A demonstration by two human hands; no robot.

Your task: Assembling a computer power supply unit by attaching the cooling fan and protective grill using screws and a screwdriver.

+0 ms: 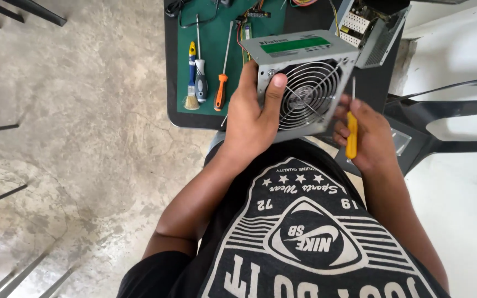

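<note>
Head view, item by item. Power supply box [299,72], grey metal with round fan grille: held up at 12 o'clock over our lap, just off the desk [171,83] edge. Left hand [249,113]: grip closed round the box's left side, thumb on the grille. Right hand [362,138]: grip closed on a yellow screwdriver [351,129], tip near the right corner. Casing looks closed; we judge unscrewing barely begun. On the green mat [211,49]: brush [191,77], orange screwdriver [222,83].

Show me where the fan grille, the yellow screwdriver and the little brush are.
fan grille [308,95], head view, on its wire rings.
yellow screwdriver [351,135], head view, on its handle.
little brush [191,83], head view, on its handle.
</note>
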